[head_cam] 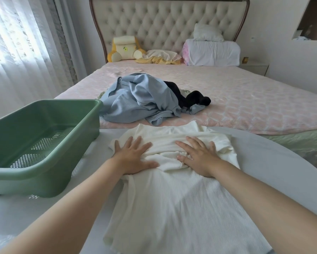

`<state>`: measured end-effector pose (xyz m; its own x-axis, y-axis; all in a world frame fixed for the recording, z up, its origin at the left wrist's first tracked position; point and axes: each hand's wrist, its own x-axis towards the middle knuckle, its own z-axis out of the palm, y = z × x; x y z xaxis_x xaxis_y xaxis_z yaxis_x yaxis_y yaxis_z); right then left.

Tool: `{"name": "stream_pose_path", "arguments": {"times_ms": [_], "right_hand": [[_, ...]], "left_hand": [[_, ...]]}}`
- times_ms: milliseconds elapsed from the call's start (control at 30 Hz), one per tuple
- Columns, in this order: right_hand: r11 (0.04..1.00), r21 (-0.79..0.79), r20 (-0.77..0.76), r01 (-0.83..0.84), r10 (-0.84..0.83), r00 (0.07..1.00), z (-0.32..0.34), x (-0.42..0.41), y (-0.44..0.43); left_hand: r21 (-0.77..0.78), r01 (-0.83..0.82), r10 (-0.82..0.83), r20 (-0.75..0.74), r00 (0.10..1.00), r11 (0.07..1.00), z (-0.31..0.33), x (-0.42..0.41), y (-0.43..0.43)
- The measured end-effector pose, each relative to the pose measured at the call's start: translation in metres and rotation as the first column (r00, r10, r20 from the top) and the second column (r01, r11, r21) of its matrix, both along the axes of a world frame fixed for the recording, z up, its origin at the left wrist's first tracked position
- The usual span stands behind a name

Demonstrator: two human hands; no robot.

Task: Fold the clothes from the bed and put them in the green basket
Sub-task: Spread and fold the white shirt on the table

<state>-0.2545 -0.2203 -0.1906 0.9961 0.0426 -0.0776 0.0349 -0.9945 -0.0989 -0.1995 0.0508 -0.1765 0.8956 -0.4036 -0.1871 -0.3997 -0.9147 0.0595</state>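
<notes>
A cream ribbed top (172, 202) lies spread on a white table (275, 162) in front of me. My left hand (134, 156) presses flat on its upper left part, fingers straight and spread. My right hand (198, 155) lies flat on its upper right part, where the cloth bunches between the two hands. The green basket (44, 173) stands on the table to the left with nothing in it. On the pink bed (245, 99) beyond lies a heap of clothes: a light blue garment (139, 101) and a black garment (192, 99).
At the head of the bed are a yellow cushion (124, 49), a crumpled cream and yellow cloth (161, 56), a folded white quilt (212, 52) with a pillow on top. Sheer curtains (16, 43) hang at the left. A nightstand (255, 67) stands right of the bed.
</notes>
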Motion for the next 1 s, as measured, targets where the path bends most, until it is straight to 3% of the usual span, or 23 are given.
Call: {"name": "stream_pose_path", "arguments": {"times_ms": [100,200,267,333,400,500,600,700,800,900,1000], "right_hand": [[0.999,-0.036,-0.029,-0.005,0.004,1.0,0.002,-0.003,0.002],[0.993,-0.115,-0.036,0.019,-0.023,0.999,0.008,-0.006,0.009],[0.988,-0.151,-0.007,0.044,-0.046,0.999,0.014,-0.009,0.023],[0.992,-0.121,0.037,0.029,-0.025,0.999,0.02,-0.015,0.045],[0.998,-0.028,0.07,-0.057,0.059,0.996,0.027,-0.023,0.07],[0.976,0.075,0.044,-0.207,0.204,0.978,0.029,-0.032,0.101],[0.965,0.016,-0.065,-0.262,0.263,0.963,0.026,-0.039,0.115],[0.967,0.048,-0.048,-0.251,0.253,0.966,0.033,-0.043,0.114],[0.961,0.167,0.094,-0.222,0.208,0.974,0.042,-0.037,0.115],[0.969,0.102,0.27,-0.225,0.191,0.944,0.041,-0.02,0.119],[0.974,0.01,0.319,-0.225,0.21,0.924,0.035,0.0,0.122]], "left_hand": [[0.022,0.03,-0.032,0.094,0.995,0.999,0.003,-0.009,0.006],[0.031,0.06,-0.067,0.351,0.934,0.998,0.014,-0.033,0.022],[0.02,-0.037,0.024,0.441,0.897,0.999,0.023,-0.054,0.029],[-0.002,-0.221,0.213,0.272,0.938,0.975,0.032,-0.073,0.029],[0.079,-0.341,0.335,0.084,0.939,0.937,0.036,-0.084,0.029],[0.216,-0.302,0.328,-0.098,0.94,0.929,0.048,-0.092,0.036],[0.19,-0.248,0.301,-0.344,0.889,0.95,0.06,-0.092,0.046],[0.161,-0.288,0.33,-0.438,0.837,0.944,0.068,-0.088,0.056],[0.009,-0.393,0.376,-0.313,0.872,0.919,0.064,-0.07,0.058],[-0.163,-0.427,0.434,0.007,0.901,0.89,0.056,-0.053,0.055],[-0.151,-0.429,0.446,0.114,0.887,0.891,0.044,-0.039,0.051]]}}
